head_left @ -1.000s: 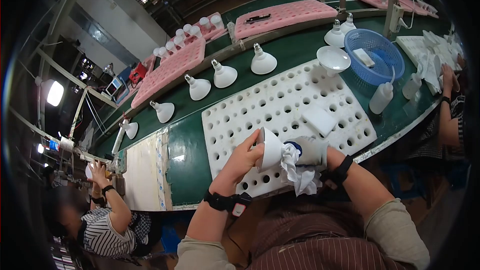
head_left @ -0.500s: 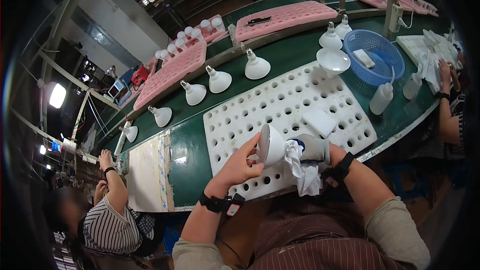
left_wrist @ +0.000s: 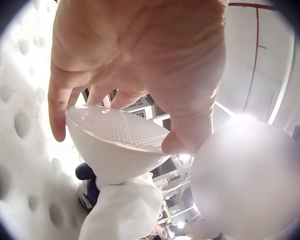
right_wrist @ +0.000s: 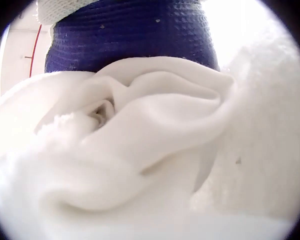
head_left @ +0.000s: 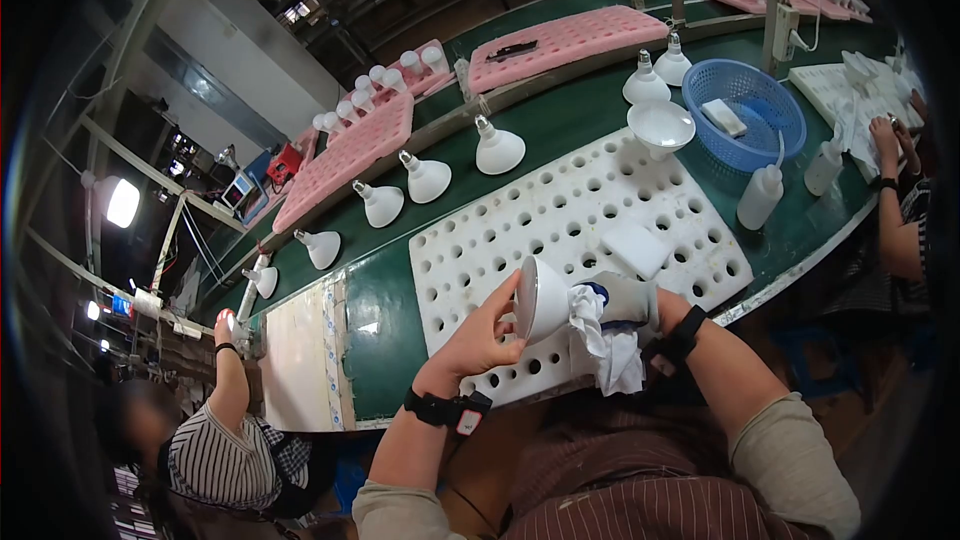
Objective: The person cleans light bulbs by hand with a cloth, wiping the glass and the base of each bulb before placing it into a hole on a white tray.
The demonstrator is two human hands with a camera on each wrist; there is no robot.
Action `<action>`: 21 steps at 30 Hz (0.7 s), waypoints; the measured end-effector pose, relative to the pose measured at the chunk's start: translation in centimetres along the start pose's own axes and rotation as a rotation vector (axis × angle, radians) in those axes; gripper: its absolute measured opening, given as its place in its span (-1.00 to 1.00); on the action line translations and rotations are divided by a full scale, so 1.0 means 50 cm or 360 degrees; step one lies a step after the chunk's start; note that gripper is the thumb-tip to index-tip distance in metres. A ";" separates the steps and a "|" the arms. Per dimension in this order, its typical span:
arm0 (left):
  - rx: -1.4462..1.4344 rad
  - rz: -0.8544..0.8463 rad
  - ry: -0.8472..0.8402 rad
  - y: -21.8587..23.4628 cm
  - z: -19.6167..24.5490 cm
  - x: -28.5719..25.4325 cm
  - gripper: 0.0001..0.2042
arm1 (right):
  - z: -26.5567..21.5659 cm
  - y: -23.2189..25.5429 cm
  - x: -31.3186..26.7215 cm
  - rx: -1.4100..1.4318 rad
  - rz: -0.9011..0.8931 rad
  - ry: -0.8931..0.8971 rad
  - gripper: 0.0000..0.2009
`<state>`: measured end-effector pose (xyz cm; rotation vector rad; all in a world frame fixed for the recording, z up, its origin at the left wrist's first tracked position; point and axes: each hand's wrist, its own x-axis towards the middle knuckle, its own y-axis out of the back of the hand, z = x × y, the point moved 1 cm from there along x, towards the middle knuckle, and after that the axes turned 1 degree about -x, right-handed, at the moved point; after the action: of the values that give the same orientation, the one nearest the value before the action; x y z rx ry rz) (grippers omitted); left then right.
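Observation:
In the head view my left hand (head_left: 478,340) holds a white reflector lamp bulb (head_left: 543,302) by its wide rim, tipped on its side over the foam board. The left wrist view shows thumb and fingers spread across the rim of the bulb (left_wrist: 115,155), around its textured clear lens. My right hand (head_left: 632,302), in a white glove with blue coating, grips a crumpled white cloth (head_left: 612,352) against the bulb's narrow end. Cloth folds (right_wrist: 155,125) fill the right wrist view below the blue glove (right_wrist: 130,37); the bulb's base is hidden.
Under my hands lies a white foam board (head_left: 480,250) with holes and a white block (head_left: 638,248). Several bulbs (head_left: 428,180) line the green belt behind it. A blue basket (head_left: 745,145) and squeeze bottle (head_left: 762,198) stand right. People sit on both sides.
The row of bulbs on the belt has slid leftward. My left fingers have spread wider on the held bulb's rim, and its lens has turned slightly. The person at left has moved an arm.

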<state>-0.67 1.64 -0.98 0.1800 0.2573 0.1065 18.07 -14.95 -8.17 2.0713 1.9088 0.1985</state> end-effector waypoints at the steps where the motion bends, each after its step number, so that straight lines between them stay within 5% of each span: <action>1: 0.0001 0.0001 -0.0002 0.000 0.000 -0.003 -0.07 | -0.008 -0.001 -0.004 -0.0002 0.0000 0.0001 -0.61; 13: -0.0378 0.0405 0.0475 -0.028 0.016 0.034 -0.21 | -0.020 -0.041 -0.016 -0.0216 0.0179 0.0003 -0.60; 15: -0.0396 0.0188 0.0293 -0.016 -0.007 0.019 -0.16 | -0.020 -0.039 -0.015 -0.0245 0.0138 -0.0017 -0.60; 21: -0.0232 0.0195 -0.0081 -0.043 -0.032 -0.030 -0.06 | -0.003 -0.039 -0.006 -0.0011 0.0031 -0.0121 -0.59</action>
<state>-2.36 -0.38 -2.53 0.0532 0.1872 0.2410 16.15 -15.13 -8.60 2.0631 1.8417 0.1285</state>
